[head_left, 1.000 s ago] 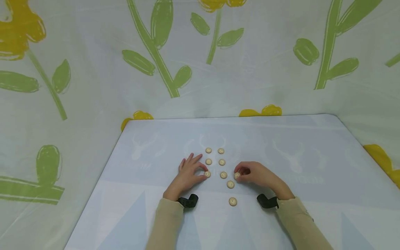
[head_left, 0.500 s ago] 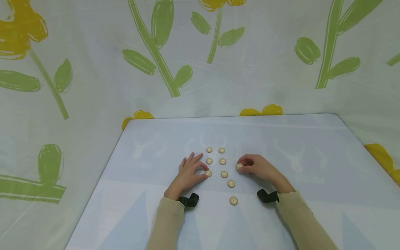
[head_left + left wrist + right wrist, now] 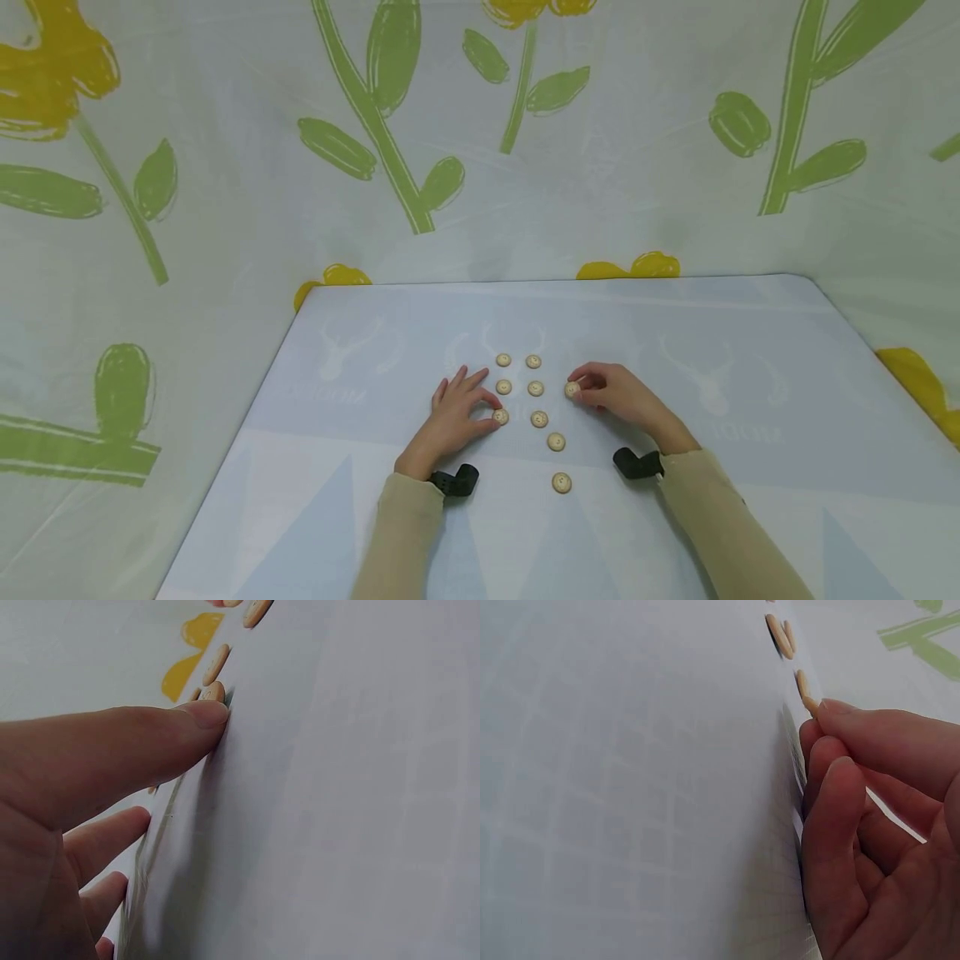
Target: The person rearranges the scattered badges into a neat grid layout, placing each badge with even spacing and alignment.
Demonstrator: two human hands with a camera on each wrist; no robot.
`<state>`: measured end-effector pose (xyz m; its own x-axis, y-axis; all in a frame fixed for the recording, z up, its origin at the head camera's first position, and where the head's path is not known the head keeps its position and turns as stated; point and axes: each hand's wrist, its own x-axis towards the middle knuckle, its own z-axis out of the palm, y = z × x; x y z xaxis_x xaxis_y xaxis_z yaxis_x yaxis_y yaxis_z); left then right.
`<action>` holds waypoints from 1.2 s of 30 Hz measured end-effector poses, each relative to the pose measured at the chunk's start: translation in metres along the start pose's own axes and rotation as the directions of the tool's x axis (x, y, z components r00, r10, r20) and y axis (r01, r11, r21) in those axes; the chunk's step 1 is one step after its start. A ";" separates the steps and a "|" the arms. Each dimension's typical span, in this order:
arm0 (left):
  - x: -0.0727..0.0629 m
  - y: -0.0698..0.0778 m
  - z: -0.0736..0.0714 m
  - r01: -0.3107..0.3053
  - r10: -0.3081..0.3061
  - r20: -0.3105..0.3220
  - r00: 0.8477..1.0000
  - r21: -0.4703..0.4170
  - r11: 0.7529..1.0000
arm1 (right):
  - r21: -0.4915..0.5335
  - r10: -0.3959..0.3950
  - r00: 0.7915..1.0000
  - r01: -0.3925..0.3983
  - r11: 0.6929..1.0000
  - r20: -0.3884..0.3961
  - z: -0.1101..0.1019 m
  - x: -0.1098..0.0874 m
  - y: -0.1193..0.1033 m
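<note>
My left hand (image 3: pixel 453 418) rests on the table and pinches a round pale wooden button (image 3: pixel 501 417) between thumb and forefinger, its other fingers spread. In the left wrist view the thumb covers part of that button (image 3: pixel 214 691). To the right, my right hand (image 3: pixel 619 398) pinches another wooden button (image 3: pixel 572 390) at its fingertips, close over the table, with its other fingers curled. In the right wrist view this button (image 3: pixel 811 706) shows edge-on beyond the thumb. Between the hands a button (image 3: pixel 536 388) lies flat, level with the one in my right hand.
More buttons lie on the pale blue-and-white tabletop (image 3: pixel 675 533): a far pair including one button (image 3: pixel 533 361), another button (image 3: pixel 539 419) in the middle, and a nearest button (image 3: pixel 562 482). A flower-print cloth (image 3: pixel 600 192) stands behind the table's far edge.
My right hand has carried its button away from me over the table, then slightly left. The left hand has stayed in place on its button.
</note>
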<state>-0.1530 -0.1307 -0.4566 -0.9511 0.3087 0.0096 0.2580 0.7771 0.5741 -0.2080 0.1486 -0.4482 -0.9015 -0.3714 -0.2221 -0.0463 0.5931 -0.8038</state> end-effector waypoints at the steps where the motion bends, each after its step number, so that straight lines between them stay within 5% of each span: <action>1: 0.000 0.000 0.000 0.002 -0.002 0.001 1.000 0.001 1.000 | -0.005 -0.004 1.000 0.004 1.000 -0.001 0.000 0.001 -0.001; 36: 0.001 -0.003 0.002 -0.005 0.005 -0.008 1.000 -0.011 1.000 | -0.090 0.074 0.994 -0.080 0.993 -0.075 0.000 0.039 -0.013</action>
<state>-0.1539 -0.1316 -0.4598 -0.9512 0.3081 0.0188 0.2607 0.7692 0.5833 -0.2423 0.1262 -0.4461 -0.9323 -0.2718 -0.2385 -0.0123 0.6830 -0.7304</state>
